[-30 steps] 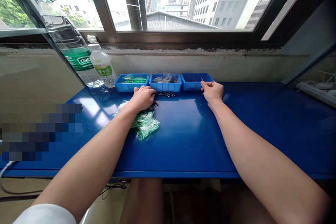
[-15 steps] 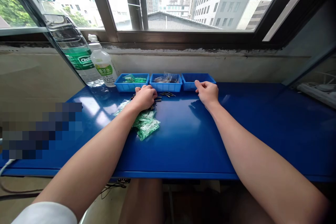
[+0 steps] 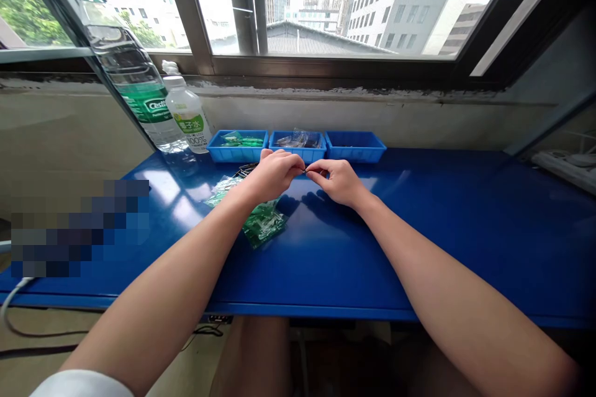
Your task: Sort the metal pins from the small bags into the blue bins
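My left hand (image 3: pixel 278 175) and my right hand (image 3: pixel 339 181) meet fingertip to fingertip above the blue table, just in front of the bins. Between their pinched fingertips is a small dark thin piece (image 3: pixel 305 171), too small to make out well. Both hands are closed on it. Green-and-clear plastic packets (image 3: pixel 264 223) lie beneath and beside my left forearm. Behind that wrist, a pile of thin dark pieces (image 3: pixel 246 170) is partly hidden by the hand.
Three blue bins stand along the wall: the left bin (image 3: pixel 237 155) holds green packets, the middle bin (image 3: pixel 298 153) clear packets, the right bin (image 3: pixel 356 154) shows a dark interior. A large bottle (image 3: pixel 149 105) and a smaller bottle (image 3: pixel 190 118) stand at left.
My left hand has moved right, away from the dark pieces. My right hand has come left and down from the right bin, and the fingertips now meet at a small dark piece.
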Demonstrator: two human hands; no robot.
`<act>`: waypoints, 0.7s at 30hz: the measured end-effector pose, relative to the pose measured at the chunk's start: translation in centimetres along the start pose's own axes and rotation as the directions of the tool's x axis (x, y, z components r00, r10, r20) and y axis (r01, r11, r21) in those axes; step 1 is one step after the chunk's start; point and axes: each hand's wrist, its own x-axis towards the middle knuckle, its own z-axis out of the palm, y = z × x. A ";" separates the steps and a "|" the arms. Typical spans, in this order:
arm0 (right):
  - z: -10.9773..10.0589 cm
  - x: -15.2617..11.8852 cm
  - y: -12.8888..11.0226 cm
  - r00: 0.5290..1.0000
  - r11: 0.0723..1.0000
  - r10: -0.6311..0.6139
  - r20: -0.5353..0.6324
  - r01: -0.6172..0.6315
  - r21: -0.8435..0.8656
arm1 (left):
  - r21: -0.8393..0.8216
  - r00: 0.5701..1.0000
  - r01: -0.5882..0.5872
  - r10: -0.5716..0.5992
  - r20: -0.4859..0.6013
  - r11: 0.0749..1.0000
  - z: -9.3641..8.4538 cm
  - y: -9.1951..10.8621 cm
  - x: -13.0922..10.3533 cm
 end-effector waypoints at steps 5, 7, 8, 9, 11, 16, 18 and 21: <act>-0.6 0.2 0.8 0.987 0.994 0.063 -0.146 -0.076 -0.084 | 0.022 0.984 0.152 -0.149 -0.096 0.988 -0.7 -1.2 0.1; -1.2 0.3 1.8 0.957 0.982 0.112 -0.266 -0.147 -0.115 | 0.026 0.957 0.258 -0.252 -0.145 0.966 -1.2 -2.2 0.1; -1.5 0.4 2.4 0.931 0.974 0.146 -0.335 -0.194 -0.116 | 0.032 0.942 0.305 -0.297 -0.154 0.952 -1.4 -2.8 0.1; -2.0 0.5 3.1 0.901 0.964 0.184 -0.394 -0.243 -0.105 | 0.041 0.929 0.347 -0.338 -0.153 0.937 -1.6 -3.3 0.0; -2.9 0.5 4.5 0.825 0.939 0.260 -0.501 -0.336 -0.066 | 0.066 0.905 0.414 -0.404 -0.130 0.908 -1.7 -4.2 -0.1; -4.5 0.4 7.2 0.662 0.881 0.384 -0.644 -0.471 0.041 | 0.118 0.856 0.517 -0.512 -0.068 0.848 -1.5 -5.6 -0.4; -4.6 0.4 7.8 0.638 0.870 0.400 -0.658 -0.489 0.055 | 0.124 0.841 0.541 -0.539 -0.054 0.832 -1.5 -5.9 -0.4; -4.5 0.4 8.2 0.635 0.868 0.405 -0.658 -0.493 0.058 | 0.122 0.836 0.546 -0.548 -0.019 0.829 -1.5 -6.0 -0.4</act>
